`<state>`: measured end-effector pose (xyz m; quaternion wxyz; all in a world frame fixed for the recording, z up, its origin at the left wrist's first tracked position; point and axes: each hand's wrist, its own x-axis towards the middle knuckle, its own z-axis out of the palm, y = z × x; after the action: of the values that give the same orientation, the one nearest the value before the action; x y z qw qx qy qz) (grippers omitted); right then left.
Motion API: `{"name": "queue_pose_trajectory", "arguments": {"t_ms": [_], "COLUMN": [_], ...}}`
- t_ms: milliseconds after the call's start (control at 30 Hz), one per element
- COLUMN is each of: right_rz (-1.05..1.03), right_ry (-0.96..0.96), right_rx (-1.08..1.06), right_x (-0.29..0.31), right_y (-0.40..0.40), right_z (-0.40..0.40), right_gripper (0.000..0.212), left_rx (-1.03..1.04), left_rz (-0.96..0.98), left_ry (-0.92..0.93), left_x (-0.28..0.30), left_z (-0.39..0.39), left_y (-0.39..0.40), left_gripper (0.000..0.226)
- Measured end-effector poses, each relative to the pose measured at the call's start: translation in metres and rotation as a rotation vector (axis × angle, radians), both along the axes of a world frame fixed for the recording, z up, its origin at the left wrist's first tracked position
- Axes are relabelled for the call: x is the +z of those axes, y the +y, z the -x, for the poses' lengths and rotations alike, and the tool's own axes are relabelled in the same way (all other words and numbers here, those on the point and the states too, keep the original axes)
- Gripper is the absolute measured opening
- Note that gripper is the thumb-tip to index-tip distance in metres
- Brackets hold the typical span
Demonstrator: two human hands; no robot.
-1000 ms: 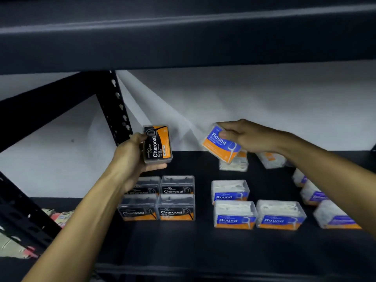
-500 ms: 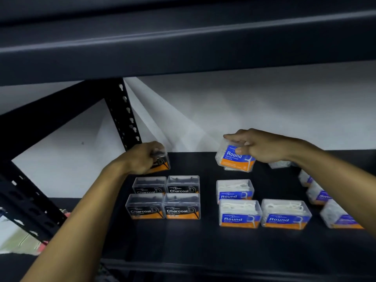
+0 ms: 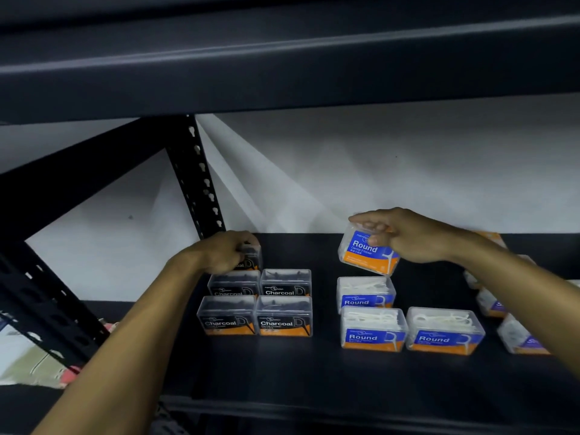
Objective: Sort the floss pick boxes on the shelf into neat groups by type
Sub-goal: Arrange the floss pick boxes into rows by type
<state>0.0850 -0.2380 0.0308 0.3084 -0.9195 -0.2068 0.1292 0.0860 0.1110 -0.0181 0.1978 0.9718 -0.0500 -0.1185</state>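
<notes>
The left hand (image 3: pixel 226 253) curls its grip round a Charcoal box (image 3: pixel 251 258) at the back of the shelf (image 3: pixel 329 381), just behind four Charcoal boxes (image 3: pixel 255 304). The right hand (image 3: pixel 405 235) pinches a tilted Round box (image 3: pixel 367 254) in the air, behind three Round boxes (image 3: pixel 405 321). A wide bare strip runs along the shelf's front edge. More boxes (image 3: pixel 514 331) sit near the right edge.

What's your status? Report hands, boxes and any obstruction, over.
Left hand gripping a Charcoal box behind the Charcoal group. Right hand holding a Round box, tilted, above the Round group. No obstruction seen.
</notes>
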Motion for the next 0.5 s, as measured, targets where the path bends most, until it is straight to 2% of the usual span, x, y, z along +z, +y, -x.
{"name": "queue_pose_trajectory", "arguments": {"t_ms": [500], "right_rz": [-0.005], "right_ry": [-0.013], "right_rx": [-0.016], "right_x": [0.0], "right_y": [-0.0027], "right_z": [-0.0009], "right_gripper": [0.054], "left_rx": [-0.015], "left_rz": [0.036], "left_ry": [0.025], "left_x": [-0.0088], "left_z": [-0.0055], "left_y": [0.0022], "left_gripper": [0.043]}}
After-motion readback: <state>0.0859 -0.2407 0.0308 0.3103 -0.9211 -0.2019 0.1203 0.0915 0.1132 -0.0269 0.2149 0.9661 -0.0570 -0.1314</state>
